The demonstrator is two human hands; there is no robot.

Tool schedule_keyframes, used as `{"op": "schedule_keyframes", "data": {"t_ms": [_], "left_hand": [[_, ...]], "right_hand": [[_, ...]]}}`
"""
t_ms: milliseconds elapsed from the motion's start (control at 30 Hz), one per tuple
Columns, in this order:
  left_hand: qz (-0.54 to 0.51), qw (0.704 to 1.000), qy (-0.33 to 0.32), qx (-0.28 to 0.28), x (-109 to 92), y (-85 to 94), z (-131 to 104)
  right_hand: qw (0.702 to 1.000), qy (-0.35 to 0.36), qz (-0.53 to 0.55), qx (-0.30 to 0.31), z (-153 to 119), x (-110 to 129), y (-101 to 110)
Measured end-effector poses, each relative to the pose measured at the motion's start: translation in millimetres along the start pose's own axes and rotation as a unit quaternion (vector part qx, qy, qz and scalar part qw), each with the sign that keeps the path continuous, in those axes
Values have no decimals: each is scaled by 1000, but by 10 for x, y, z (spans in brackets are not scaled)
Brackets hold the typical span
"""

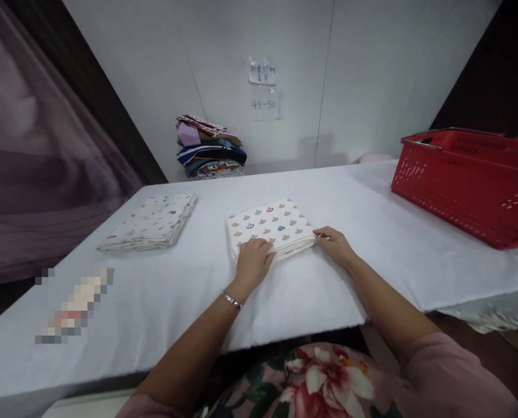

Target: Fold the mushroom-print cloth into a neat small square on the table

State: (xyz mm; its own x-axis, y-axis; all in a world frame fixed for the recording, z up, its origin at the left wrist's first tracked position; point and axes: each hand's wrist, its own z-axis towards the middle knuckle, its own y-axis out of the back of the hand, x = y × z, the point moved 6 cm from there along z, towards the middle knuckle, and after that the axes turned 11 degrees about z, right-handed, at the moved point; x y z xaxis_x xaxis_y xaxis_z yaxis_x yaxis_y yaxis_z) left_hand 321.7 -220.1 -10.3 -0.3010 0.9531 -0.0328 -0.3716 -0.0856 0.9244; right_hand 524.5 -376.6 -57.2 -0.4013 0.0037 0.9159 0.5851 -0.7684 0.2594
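A folded white cloth (271, 223), printed with grey shapes and a few coloured ones, lies in the middle of the white-covered table. My left hand (254, 260) rests on its near left part, fingers lying on top and thumb by the near edge. At the near right corner, my right hand (332, 242) pinches the cloth's folded edge between thumb and fingers. Another folded cloth (152, 223), white with small dark prints, lies flat to the left, apart from both hands.
The white table (189, 302) reaches back towards a pale wall with two paper signs (264, 104). Behind its far edge rises a stack of folded fabrics (211, 148). A red plastic basket (468, 186) stands at the right. Something pixelated (76, 307) lies at the left.
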Motion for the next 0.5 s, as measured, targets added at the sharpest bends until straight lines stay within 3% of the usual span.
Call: {"op": "schedule_keyframes", "data": {"t_ms": [267, 500], "left_hand": [[36, 996, -39, 67, -514, -126, 403], [40, 996, -66, 48, -732, -313, 639]], "right_hand": [[994, 55, -89, 23, 32, 7, -38], [983, 100, -154, 28, 18, 161, -70]]}}
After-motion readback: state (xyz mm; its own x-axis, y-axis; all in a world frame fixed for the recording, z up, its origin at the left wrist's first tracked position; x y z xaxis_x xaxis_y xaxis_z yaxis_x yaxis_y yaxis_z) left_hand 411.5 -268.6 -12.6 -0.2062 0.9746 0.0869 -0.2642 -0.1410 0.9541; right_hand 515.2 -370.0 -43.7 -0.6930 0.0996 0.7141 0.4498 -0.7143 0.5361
